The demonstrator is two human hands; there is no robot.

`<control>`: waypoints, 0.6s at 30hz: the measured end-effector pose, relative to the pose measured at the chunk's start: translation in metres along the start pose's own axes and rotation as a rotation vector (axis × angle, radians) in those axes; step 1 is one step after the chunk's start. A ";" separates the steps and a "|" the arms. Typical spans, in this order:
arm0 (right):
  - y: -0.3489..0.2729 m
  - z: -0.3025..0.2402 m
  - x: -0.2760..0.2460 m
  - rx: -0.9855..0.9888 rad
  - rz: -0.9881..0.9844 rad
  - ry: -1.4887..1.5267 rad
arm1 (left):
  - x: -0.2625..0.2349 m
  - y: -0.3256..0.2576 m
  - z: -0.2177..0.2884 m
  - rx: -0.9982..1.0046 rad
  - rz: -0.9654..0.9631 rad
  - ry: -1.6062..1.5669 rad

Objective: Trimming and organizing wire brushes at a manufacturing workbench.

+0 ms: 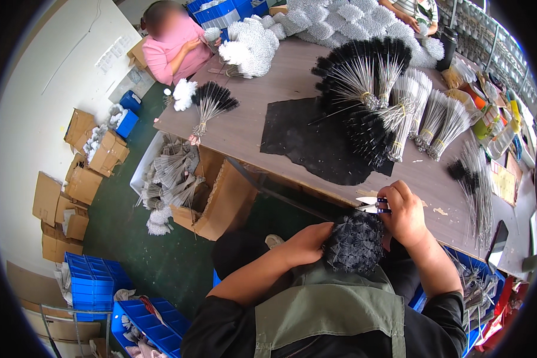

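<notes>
In my lap, just off the table's front edge, I hold a bundle of black-bristled wire brushes (355, 246), its bristle ends turned up. My left hand (310, 243) is wrapped round the bundle's left side, its fingers partly hidden behind the bristles. My right hand (406, 215) is closed on small scissors (371, 204) with dark blue handles. Their blades point left, just above the bundle's upper edge and apart from each other. On the table ahead, several tied bundles of black brushes (364, 71) fan out over a black sheet (289, 134), wire stems gathered inward.
White-bristled brush bundles (250, 48) pile up at the table's far side. Thin wires (474, 191) and a phone (497, 241) lie at the right. A cardboard box (224, 200) and blue crates (95, 283) stand on the left floor. A person in pink (176, 45) sits across.
</notes>
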State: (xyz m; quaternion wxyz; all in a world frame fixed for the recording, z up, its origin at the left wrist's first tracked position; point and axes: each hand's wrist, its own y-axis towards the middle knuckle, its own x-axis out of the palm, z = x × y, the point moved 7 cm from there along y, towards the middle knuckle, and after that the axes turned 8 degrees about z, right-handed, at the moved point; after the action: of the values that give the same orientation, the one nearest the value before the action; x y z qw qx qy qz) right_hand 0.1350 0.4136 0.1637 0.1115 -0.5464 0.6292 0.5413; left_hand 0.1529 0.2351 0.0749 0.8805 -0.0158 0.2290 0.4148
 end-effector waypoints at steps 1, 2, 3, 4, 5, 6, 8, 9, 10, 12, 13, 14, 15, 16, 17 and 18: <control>-0.001 0.000 0.000 0.010 0.032 -0.017 | 0.000 0.000 -0.002 -0.056 -0.009 0.025; -0.002 -0.001 0.001 0.014 0.030 -0.019 | 0.001 0.000 -0.004 -0.112 -0.019 0.050; -0.002 -0.001 0.000 0.026 0.054 -0.024 | 0.001 0.001 -0.003 -0.113 -0.028 0.044; -0.002 0.000 -0.001 0.041 0.078 -0.032 | -0.001 0.001 -0.004 -0.137 -0.009 0.049; -0.002 0.003 0.003 0.057 0.073 -0.041 | -0.003 0.002 -0.006 -0.161 0.007 0.052; -0.002 0.006 0.005 0.065 0.084 -0.027 | -0.002 0.003 -0.003 -0.163 -0.018 0.033; -0.002 0.011 0.008 0.132 0.040 -0.050 | -0.007 0.004 0.005 -0.256 0.075 -0.277; 0.002 0.012 0.006 0.158 0.050 0.055 | -0.009 0.001 0.008 -0.302 0.095 -0.315; 0.003 0.019 0.011 0.164 0.071 0.170 | -0.011 0.001 0.006 -0.345 0.114 -0.346; 0.007 0.018 0.017 0.186 0.039 0.176 | -0.015 -0.003 -0.009 -0.424 0.233 -0.474; 0.007 0.014 0.017 0.157 0.054 0.133 | -0.015 -0.002 -0.014 -0.433 0.221 -0.373; 0.004 0.013 0.016 0.125 0.066 0.091 | -0.009 0.000 -0.015 -0.438 0.184 -0.388; 0.004 0.015 0.016 0.148 0.068 0.078 | -0.009 -0.001 -0.016 -0.482 0.218 -0.440; 0.003 0.016 0.018 0.151 0.050 0.057 | -0.010 -0.002 -0.019 -0.527 0.254 -0.490; 0.002 0.020 0.018 0.152 0.034 0.038 | -0.003 -0.006 -0.044 -0.627 0.200 -0.539; 0.001 0.026 0.021 0.163 0.037 0.037 | 0.000 -0.008 -0.053 -0.631 0.189 -0.536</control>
State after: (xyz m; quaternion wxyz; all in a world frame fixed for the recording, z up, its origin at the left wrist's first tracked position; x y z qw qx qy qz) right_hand 0.1145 0.4226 0.1391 0.1339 -0.5339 0.6829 0.4803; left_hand 0.1379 0.2179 0.0264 0.8189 -0.1548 -0.1458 0.5330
